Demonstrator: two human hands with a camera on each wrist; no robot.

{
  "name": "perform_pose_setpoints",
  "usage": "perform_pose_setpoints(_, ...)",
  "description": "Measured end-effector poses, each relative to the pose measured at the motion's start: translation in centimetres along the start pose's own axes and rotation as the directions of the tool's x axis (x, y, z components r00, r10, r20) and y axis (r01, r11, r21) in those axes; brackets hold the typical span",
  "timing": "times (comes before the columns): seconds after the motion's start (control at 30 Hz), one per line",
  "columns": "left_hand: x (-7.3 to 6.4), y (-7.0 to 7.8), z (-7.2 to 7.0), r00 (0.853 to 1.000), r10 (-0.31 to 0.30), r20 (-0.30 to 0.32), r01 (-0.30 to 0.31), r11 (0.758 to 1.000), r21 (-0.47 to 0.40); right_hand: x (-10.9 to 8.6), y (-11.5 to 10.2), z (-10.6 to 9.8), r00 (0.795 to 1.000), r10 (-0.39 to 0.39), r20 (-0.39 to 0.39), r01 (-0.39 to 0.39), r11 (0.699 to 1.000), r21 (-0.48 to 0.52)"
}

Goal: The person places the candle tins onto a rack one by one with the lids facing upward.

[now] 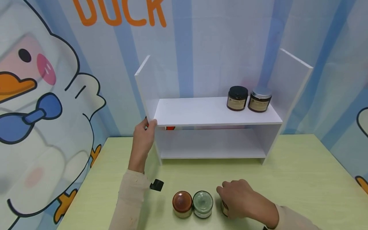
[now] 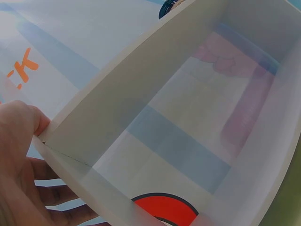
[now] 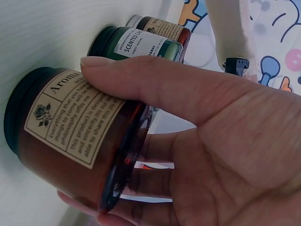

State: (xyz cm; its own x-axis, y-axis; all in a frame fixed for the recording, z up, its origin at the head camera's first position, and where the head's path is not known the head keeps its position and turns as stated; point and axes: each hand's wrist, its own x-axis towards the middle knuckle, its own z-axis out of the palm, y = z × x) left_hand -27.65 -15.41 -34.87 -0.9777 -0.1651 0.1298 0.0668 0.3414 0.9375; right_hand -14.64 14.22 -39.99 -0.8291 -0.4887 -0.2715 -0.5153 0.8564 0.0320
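one held jar [image 3: 70, 132], four others [image 1: 203, 202], one shelf [image 1: 192, 110]

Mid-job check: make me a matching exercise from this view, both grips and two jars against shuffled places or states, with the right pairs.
Column one
1. Left grip
2. Right grip
3. Silver-lidded jar
4. Green jar

Column two
A. On the table, between the right grip and a reddish-brown jar
B. On the upper board, nearest the right panel
C. Holding the left side of the white shelf
D. Around a labelled amber jar

Pairs: 1-C, 2-D, 3-B, 4-A
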Motion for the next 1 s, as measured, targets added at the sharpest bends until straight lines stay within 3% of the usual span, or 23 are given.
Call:
perform_pose_setpoints(0.5,0.1,0.1,-0.1,1.000,0.020,0.000,-0.020,1.000,-0.014,0.4,-0.6,-0.1,1.000,-0.007,-0.008,0.006,0.993,-0.114)
perform_pose_setpoints(1.0,0.0,-0.2,-0.1,1.000,0.011,-0.013,-0.011,1.000,-0.003,0.6,-2.0,1.9,0.992,0.016,-0.127,-0.054,0.952,-0.300)
